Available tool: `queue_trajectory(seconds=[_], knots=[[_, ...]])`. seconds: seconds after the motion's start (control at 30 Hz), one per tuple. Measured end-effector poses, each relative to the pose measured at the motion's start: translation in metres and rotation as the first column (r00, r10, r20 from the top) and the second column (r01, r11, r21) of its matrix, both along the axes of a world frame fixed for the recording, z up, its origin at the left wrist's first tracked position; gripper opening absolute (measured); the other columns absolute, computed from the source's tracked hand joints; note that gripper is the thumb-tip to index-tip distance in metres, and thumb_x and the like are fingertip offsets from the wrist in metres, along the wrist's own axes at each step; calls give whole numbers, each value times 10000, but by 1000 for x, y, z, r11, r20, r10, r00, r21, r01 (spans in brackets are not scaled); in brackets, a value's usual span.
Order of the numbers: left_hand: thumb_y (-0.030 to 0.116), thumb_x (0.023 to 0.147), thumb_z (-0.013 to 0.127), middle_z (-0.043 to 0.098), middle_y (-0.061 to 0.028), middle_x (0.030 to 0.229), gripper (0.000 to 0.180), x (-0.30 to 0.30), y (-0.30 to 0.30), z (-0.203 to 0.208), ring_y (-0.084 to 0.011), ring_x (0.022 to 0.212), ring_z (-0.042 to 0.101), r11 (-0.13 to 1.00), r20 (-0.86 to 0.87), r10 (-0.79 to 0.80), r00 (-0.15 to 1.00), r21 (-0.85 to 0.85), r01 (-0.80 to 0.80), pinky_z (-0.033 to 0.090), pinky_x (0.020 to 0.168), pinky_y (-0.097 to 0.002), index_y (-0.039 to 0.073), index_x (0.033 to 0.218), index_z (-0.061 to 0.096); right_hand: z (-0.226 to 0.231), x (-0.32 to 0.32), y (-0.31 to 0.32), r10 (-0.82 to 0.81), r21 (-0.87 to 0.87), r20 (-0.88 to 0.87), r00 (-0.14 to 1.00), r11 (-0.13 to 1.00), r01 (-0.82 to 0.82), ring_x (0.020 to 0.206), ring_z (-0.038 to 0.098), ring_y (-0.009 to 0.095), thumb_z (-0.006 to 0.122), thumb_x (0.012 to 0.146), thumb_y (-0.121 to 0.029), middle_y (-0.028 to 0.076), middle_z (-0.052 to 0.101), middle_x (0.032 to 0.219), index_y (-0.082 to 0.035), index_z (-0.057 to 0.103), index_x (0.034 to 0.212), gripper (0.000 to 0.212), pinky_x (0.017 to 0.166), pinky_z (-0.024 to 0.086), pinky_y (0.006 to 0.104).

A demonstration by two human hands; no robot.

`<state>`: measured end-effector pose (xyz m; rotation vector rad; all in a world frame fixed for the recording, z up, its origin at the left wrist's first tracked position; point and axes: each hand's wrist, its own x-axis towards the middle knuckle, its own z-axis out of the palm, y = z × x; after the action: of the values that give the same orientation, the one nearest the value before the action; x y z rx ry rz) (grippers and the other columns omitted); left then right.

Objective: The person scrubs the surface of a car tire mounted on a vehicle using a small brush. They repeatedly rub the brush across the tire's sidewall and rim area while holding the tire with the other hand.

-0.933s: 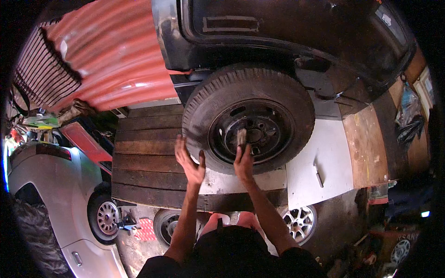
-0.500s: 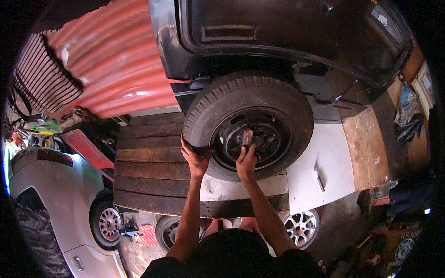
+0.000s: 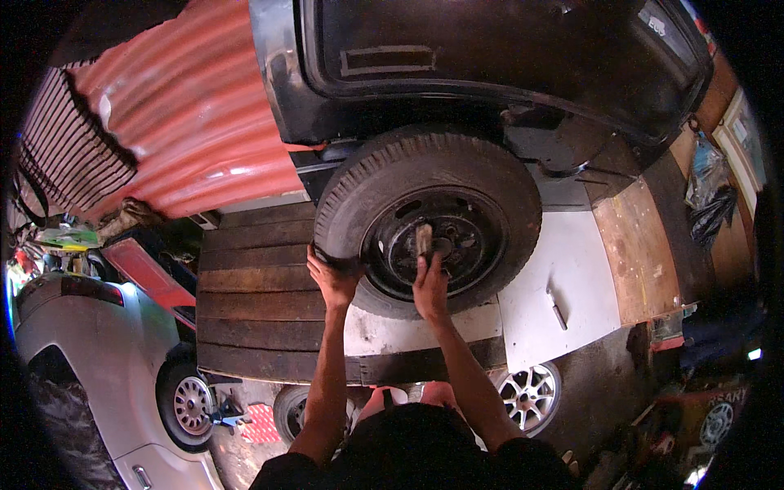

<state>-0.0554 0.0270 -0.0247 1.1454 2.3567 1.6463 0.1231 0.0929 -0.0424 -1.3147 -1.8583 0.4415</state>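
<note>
A black car wheel [image 3: 429, 220] with a dark steel rim [image 3: 445, 241] stands upright under a dark car body [image 3: 490, 65]. My left hand [image 3: 331, 273] grips the lower left of the tyre tread. My right hand [image 3: 430, 282] is closed around a small pale tool [image 3: 424, 239] and holds it against the rim near the hub. Both forearms reach up from the bottom edge.
Dark wooden planks [image 3: 253, 302] and white boards [image 3: 563, 278] lie under the wheel. A small metal tool [image 3: 557, 306] rests on the white board. Red corrugated sheet [image 3: 188, 122] at upper left. A white car [image 3: 90, 359] at left, loose alloy wheels [image 3: 531, 396] below.
The view has shifted so the wheel sits a little higher. Both hands have stayed on the wheel, the right one moving slightly up toward the hub.
</note>
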Motion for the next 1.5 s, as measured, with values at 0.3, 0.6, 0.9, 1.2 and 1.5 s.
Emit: queue_trajectory(seconds=[0.3, 0.6, 0.9, 1.2, 1.5], knots=[[253, 513, 955, 386, -254, 1362, 1271, -4, -2, -1, -457, 1255, 390, 998, 36, 46, 998, -44, -45, 307, 1081, -543, 1, 1492, 185, 21, 12, -11, 53, -454, -198, 979, 880, -140, 1041, 581, 545, 371, 1068, -358, 400, 556, 1171, 51, 236, 1493, 604, 817, 485, 550], [240, 542, 931, 380, -254, 1377, 1251, 0, 0, 0, -449, 1278, 367, 999, -5, 33, 999, -13, -33, 282, 1085, -533, 4, 1508, 172, 7, 4, -9, 42, -286, -110, 993, 955, -72, 861, 631, 537, 435, 1044, -340, 368, 634, 957, 62, 392, 1359, 513, 681, 515, 560], [223, 574, 910, 388, -263, 1376, 1190, 2, 3, 0, -460, 1260, 385, 1000, 11, 28, 1000, -10, -28, 292, 1079, -543, 16, 1505, 198, -8, 22, -10, 111, -190, 47, 993, 977, -100, 822, 610, 536, 368, 1060, -403, 369, 624, 952, 40, 284, 1472, 611, 717, 479, 580], [247, 606, 898, 398, -263, 1359, 1165, 8, 1, 2, -457, 1243, 390, 999, 3, 44, 999, -10, -44, 289, 1076, -537, 22, 1510, 200, -48, 55, -13, 226, -124, 132, 965, 970, -210, 778, 607, 539, 511, 1023, -293, 344, 613, 852, 26, 392, 1358, 477, 622, 464, 572], [270, 621, 901, 401, -261, 1342, 1164, 5, 3, 4, -451, 1231, 392, 999, -21, 27, 999, 30, -26, 292, 1077, -522, 20, 1516, 200, -33, 76, -26, 145, -304, 309, 940, 951, -47, 720, 623, 513, 491, 1032, -320, 288, 641, 769, -18, 444, 1285, 397, 588, 489, 563]])
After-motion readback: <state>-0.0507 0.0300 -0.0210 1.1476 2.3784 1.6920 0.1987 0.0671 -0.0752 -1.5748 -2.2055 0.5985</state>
